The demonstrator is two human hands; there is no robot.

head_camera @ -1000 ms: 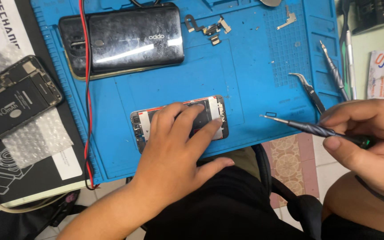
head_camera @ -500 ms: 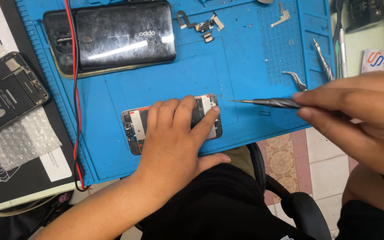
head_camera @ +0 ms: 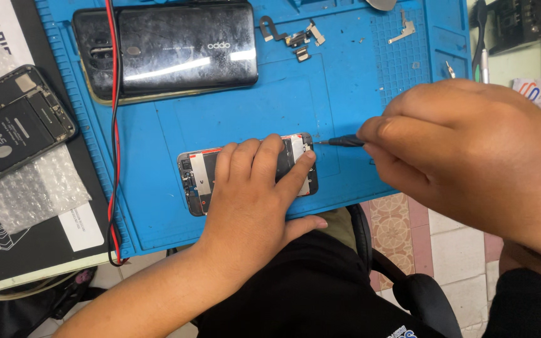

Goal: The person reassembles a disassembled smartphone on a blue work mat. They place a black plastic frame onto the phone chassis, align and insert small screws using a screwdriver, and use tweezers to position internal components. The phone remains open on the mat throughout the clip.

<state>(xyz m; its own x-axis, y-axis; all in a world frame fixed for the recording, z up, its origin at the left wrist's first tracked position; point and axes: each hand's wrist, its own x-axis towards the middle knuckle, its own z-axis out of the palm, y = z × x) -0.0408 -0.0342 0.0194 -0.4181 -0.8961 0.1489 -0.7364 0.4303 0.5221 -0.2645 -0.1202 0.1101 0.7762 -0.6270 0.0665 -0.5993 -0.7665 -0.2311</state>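
Note:
An opened small phone (head_camera: pixel 198 178) with bare metal shields lies near the front edge of the blue work mat (head_camera: pixel 233 112). My left hand (head_camera: pixel 252 200) lies flat on it, fingers spread over its middle and right part. My right hand (head_camera: pixel 471 156) grips a thin dark screwdriver (head_camera: pixel 340 141). Its tip touches the phone's upper right corner. Most of the tool is hidden inside my fingers.
A larger black phone (head_camera: pixel 170 47) lies at the mat's back with a red and black wire (head_camera: pixel 114 125) across it. Small metal parts (head_camera: pixel 295 36) sit behind. An open phone chassis (head_camera: pixel 14 125) and bubble wrap (head_camera: pixel 32 188) lie left. A chair armrest (head_camera: pixel 421 294) is below.
My right hand has come leftward with the screwdriver, from well right of the phone until the tip reaches its upper right corner. My left hand has stayed pressed on the phone.

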